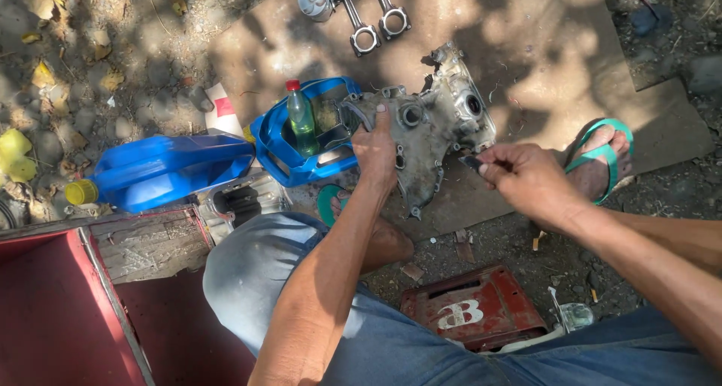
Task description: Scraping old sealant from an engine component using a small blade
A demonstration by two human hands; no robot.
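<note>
A grey cast-metal engine cover (440, 126) stands tilted on a brown cardboard sheet (526, 47). My left hand (376, 151) grips its left edge, thumb up on the casting. My right hand (523, 177) pinches a small dark flat blade (471, 161), whose tip touches the cover's right rim. Grime and old gasket bits show on the cover's face.
A cut-open blue plastic jug (301, 156) holds a small green bottle with a red cap (301, 119). A whole blue jug (169, 171) lies at left. Pistons with connecting rods (365, 13) lie at top. A red metal plate (474, 307) and red box (53, 311) sit near my knees. My sandalled foot (602, 160) is at right.
</note>
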